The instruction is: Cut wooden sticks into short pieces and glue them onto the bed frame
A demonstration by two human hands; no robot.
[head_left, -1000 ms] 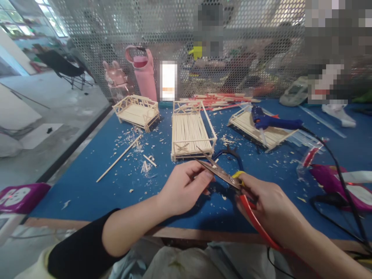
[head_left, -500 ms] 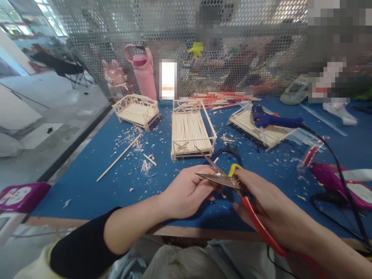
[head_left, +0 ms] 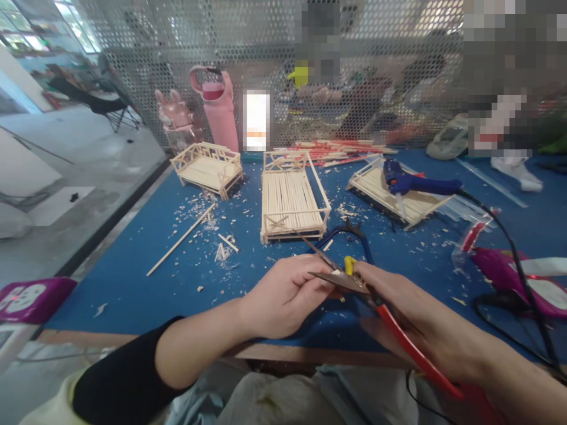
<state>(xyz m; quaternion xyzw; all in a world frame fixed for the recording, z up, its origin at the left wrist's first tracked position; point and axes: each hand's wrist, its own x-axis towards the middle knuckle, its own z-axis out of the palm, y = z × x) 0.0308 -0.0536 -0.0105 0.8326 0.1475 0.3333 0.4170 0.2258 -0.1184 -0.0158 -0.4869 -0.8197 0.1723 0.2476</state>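
My right hand (head_left: 403, 313) grips a pair of scissors (head_left: 341, 281) with red and yellow handles, its blades parted and pointing left. My left hand (head_left: 287, 295) is closed in a pinch right at the blades. A small pale piece of wooden stick (head_left: 336, 272) shows between the blades at my left fingertips; most of it is hidden by the fingers. Just beyond the hands stands a small bed-like frame (head_left: 292, 198) built of thin wooden sticks. Blue-handled pliers (head_left: 365, 242) lie behind the scissors, partly covered.
A second stick model (head_left: 208, 168) stands at the left; a third (head_left: 416, 206) lies at the right under a blue glue gun (head_left: 425, 186). A loose stick (head_left: 179, 242) and shavings are on the blue tabletop (head_left: 128, 289). Red-and-natural sticks (head_left: 336, 150) are piled behind. A pink bottle (head_left: 220, 115) stands by the mesh.
The scissors have shifted slightly right and down, with their blades turned around the small stick piece. My left hand has moved a little right, its fingers closing in by the blades.
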